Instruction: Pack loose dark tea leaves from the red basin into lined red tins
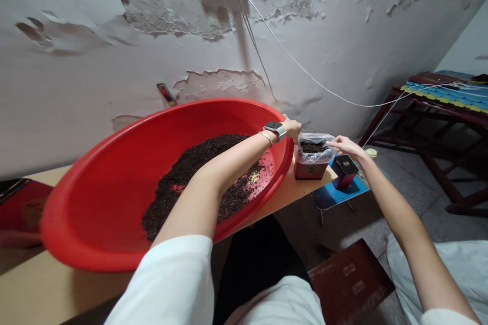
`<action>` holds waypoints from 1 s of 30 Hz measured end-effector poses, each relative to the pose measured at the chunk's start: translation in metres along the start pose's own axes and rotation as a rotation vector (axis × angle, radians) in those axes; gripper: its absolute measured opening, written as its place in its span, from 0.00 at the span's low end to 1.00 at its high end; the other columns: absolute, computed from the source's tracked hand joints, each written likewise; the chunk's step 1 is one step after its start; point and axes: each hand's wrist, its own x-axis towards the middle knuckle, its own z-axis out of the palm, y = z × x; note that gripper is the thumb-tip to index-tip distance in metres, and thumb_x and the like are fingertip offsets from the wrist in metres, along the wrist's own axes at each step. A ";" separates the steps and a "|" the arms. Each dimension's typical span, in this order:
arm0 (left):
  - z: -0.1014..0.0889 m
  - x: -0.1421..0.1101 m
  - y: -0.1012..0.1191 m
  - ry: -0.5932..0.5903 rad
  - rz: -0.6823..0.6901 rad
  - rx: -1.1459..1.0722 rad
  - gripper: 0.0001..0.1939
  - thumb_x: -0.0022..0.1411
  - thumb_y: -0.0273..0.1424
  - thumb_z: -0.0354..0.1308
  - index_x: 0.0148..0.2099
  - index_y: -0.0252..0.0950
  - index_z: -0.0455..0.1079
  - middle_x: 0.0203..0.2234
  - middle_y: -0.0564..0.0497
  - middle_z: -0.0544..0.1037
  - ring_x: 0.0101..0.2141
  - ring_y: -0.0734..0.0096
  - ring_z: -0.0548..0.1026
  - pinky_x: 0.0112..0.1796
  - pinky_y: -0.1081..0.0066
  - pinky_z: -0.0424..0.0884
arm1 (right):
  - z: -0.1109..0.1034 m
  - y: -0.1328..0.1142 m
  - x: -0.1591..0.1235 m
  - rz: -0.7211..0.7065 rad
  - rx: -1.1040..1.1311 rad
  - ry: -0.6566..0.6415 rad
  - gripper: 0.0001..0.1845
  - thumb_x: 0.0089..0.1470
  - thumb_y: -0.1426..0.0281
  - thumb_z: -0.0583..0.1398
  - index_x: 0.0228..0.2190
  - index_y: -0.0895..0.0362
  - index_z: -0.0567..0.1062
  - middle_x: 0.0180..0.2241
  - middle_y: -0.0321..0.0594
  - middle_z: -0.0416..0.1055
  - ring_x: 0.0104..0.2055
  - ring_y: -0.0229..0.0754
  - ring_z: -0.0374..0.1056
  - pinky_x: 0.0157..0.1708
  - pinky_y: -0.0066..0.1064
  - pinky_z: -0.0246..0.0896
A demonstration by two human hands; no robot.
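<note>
A big red basin [95, 203] holds a heap of dark loose tea leaves [198, 177] on the tan table [38, 289]. Just right of it, at the table's corner, stands a small red tin [309, 168] lined with a clear plastic bag [316, 143] full of the same dark leaves. My left hand [293, 128], a watch and bracelet on the wrist, reaches over the basin rim and pinches the bag's left edge. My right hand [345, 146] grips the bag's right edge, fingers curled.
A small dark red box [345, 170] sits on a blue stool [335, 195] beside the tin. A white cable [305, 71] runs from a wall socket to a dark wooden bench [438, 106] at right. A brown box [351, 279] lies on the floor.
</note>
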 end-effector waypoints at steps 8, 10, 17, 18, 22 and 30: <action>-0.009 -0.010 -0.001 0.377 -0.185 -0.013 0.17 0.60 0.24 0.53 0.51 0.27 0.69 0.42 0.35 0.78 0.44 0.55 0.75 0.48 0.60 0.58 | -0.026 -0.010 -0.001 0.019 0.057 0.266 0.11 0.43 0.73 0.67 0.27 0.57 0.69 0.17 0.31 0.63 0.19 0.35 0.59 0.19 0.26 0.55; -0.010 -0.016 0.002 0.464 -0.180 -0.049 0.16 0.64 0.29 0.53 0.52 0.27 0.68 0.43 0.35 0.77 0.46 0.53 0.73 0.48 0.61 0.58 | -0.035 -0.011 -0.003 -0.048 0.095 0.226 0.16 0.44 0.64 0.68 0.33 0.57 0.71 0.26 0.38 0.71 0.26 0.39 0.66 0.24 0.29 0.62; 0.017 -0.042 0.020 0.333 0.450 0.240 0.14 0.56 0.33 0.64 0.44 0.33 0.72 0.44 0.40 0.77 0.48 0.55 0.69 0.52 0.62 0.54 | -0.040 -0.002 -0.013 -0.510 -0.373 0.042 0.32 0.28 0.65 0.75 0.41 0.51 0.78 0.55 0.47 0.68 0.59 0.60 0.61 0.55 0.47 0.60; 0.020 -0.042 0.019 0.294 0.443 0.295 0.12 0.55 0.30 0.63 0.43 0.33 0.73 0.43 0.40 0.78 0.47 0.55 0.70 0.52 0.61 0.53 | -0.040 0.000 -0.011 -0.483 -0.408 0.064 0.22 0.32 0.65 0.73 0.34 0.53 0.79 0.49 0.47 0.72 0.55 0.60 0.65 0.53 0.46 0.61; 0.010 -0.038 0.004 0.267 0.269 0.302 0.08 0.58 0.23 0.55 0.35 0.34 0.76 0.38 0.42 0.79 0.42 0.59 0.73 0.48 0.61 0.57 | -0.045 0.010 -0.002 -0.341 -0.168 0.192 0.14 0.45 0.59 0.66 0.21 0.57 0.76 0.25 0.42 0.74 0.33 0.49 0.72 0.40 0.40 0.68; -0.009 -0.042 -0.003 0.380 -0.086 -0.075 0.13 0.63 0.25 0.52 0.44 0.32 0.78 0.47 0.38 0.75 0.48 0.55 0.72 0.43 0.65 0.66 | -0.037 0.006 0.000 -0.227 0.312 0.107 0.32 0.29 0.64 0.72 0.41 0.56 0.74 0.49 0.47 0.73 0.37 0.45 0.71 0.24 0.29 0.65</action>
